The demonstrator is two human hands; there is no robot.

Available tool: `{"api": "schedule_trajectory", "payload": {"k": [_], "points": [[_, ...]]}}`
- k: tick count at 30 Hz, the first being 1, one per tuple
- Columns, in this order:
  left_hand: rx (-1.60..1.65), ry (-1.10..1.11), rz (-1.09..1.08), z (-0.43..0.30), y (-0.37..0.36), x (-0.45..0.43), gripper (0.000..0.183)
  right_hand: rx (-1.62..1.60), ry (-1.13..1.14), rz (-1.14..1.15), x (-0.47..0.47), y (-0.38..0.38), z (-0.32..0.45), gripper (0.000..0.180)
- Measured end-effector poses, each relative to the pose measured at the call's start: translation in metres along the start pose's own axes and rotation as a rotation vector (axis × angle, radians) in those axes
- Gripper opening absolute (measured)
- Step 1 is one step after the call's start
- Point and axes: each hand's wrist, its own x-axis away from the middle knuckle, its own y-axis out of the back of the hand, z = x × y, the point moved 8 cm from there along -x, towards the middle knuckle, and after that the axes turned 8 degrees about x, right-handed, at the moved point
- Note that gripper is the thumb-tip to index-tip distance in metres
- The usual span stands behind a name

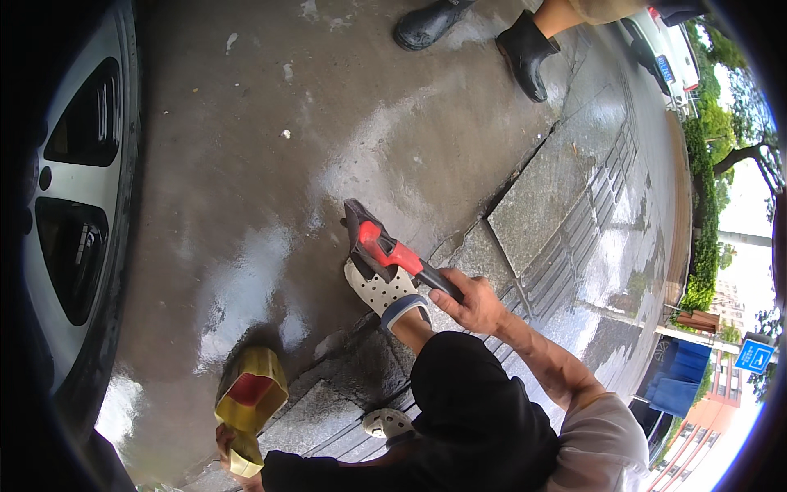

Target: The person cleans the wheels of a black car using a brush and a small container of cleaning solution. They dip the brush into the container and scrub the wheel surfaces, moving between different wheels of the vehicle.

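Observation:
My right hand (472, 301) grips the black end of a red and black handle on a brush-like cleaning tool (376, 243), whose dark head hangs above my white perforated clog (381, 292). What covers that head is hard to tell. At the lower left, my left hand (226, 448) holds a yellow plastic container (243, 403), cut open at one end, with a red area inside. Its fingers wrap the narrow end; part of the hand is hidden behind it. A car wheel (79, 175) with silver spokes stands at the left, apart from both hands.
Another person in black rubber boots (522, 55) stands on the wet pavement at the top. A raised edge of paving slabs (535, 209) crosses diagonally near my feet. A white car (667, 52), a hedge (698, 215) and a blue sign (754, 357) are at the right.

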Motion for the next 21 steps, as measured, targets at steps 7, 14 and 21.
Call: {"api": "schedule_trajectory", "payload": {"k": [7,14,21], "points": [[-0.037,-0.05,-0.048,0.003,-0.038,-0.028,0.046,0.029,0.011,-0.004,0.0,-0.002,0.015,0.053],[-0.097,-0.053,-0.064,-0.037,-0.041,-0.038,0.043,-0.033,-0.04,-0.037,-0.027,-0.011,0.026,0.05],[-0.113,-0.018,-0.017,-0.046,-0.004,-0.01,0.045,-0.343,0.194,-0.004,-0.073,-0.051,0.058,0.038]]}}
